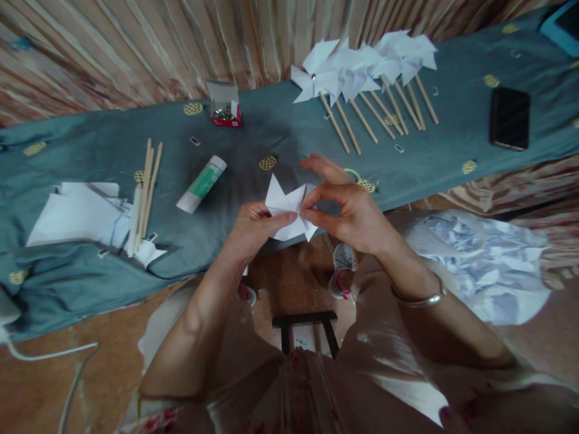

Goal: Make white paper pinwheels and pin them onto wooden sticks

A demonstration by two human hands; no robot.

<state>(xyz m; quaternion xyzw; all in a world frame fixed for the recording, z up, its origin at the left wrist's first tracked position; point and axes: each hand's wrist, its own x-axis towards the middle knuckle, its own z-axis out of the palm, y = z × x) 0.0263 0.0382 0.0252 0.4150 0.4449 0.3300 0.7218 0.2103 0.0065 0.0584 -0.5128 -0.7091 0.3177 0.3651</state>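
Observation:
A white paper pinwheel [287, 224] is held up over the table's near edge, its points folded in toward the middle. My left hand [256, 226] grips it from the left, thumb pressed near the centre. At the right side, my right hand [346, 205] pinches the paper near the centre between thumb and index finger, with the other fingers raised. Whether a pin sits at the centre, I cannot tell. Just beyond my right hand lies a pair of scissors, of which a green handle loop [353, 175] shows.
Pinwheels on sticks [362, 69] lie in a row at the back. An open box of metal pins [225, 111], a glue stick [201, 184], loose sticks [147, 187], paper sheets [81, 214] and a phone [509, 119] rest on the cloth. A bag of paper [479, 259] stands right.

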